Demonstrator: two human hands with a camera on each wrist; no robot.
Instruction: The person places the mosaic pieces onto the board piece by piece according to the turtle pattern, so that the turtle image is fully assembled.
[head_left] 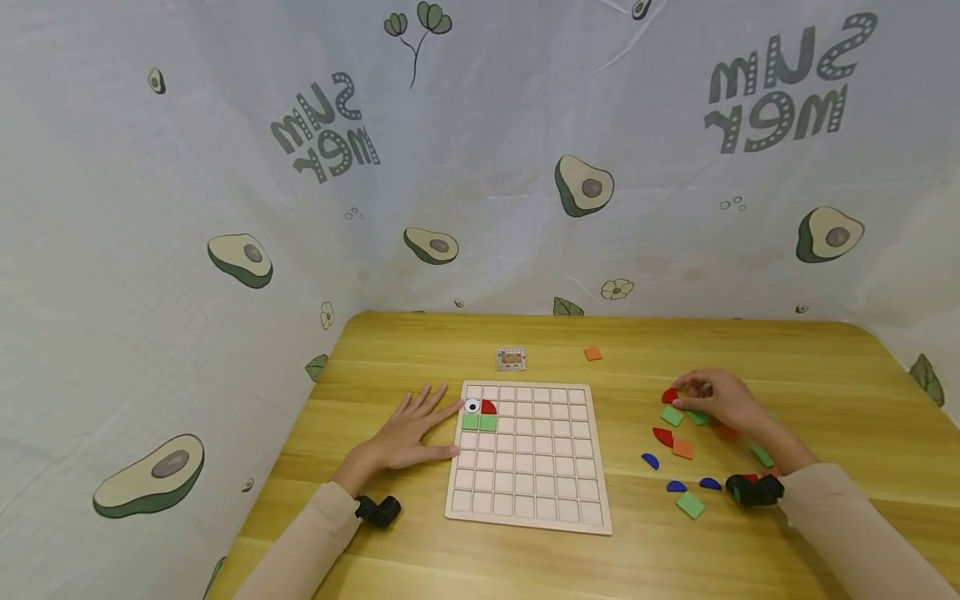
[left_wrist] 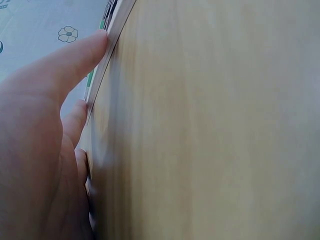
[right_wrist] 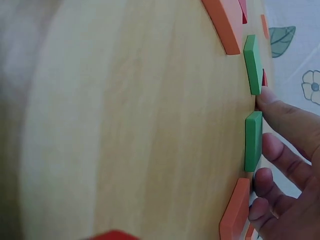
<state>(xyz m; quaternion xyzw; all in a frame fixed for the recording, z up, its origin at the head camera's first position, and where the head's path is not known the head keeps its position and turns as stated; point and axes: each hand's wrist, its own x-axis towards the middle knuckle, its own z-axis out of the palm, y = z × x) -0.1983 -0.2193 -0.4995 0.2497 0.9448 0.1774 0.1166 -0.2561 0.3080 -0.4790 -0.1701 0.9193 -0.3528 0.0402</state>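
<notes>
A square wooden grid board (head_left: 526,457) lies on the table. My left hand (head_left: 405,432) rests flat at its left side, fingers spread, thumb and index fingertip at the board's edge (left_wrist: 112,42). In the board's far-left corner sit a round eye piece (head_left: 472,407), a red quarter-circle (head_left: 489,407) and two green squares (head_left: 487,423). Over at the right, my right hand (head_left: 720,398) pinches another red quarter-circle (head_left: 670,396) between thumb and index finger. The right wrist view shows that piece mostly hidden behind the thumb (right_wrist: 287,117), with a green square (right_wrist: 253,142) close to the fingers.
Around the right hand lie several loose pieces, among them an orange square (head_left: 682,448), a red piece (head_left: 663,437), a blue half-circle (head_left: 650,461) and a green square (head_left: 691,505). Beyond the board are a small printed card (head_left: 512,359) and an orange square (head_left: 592,354).
</notes>
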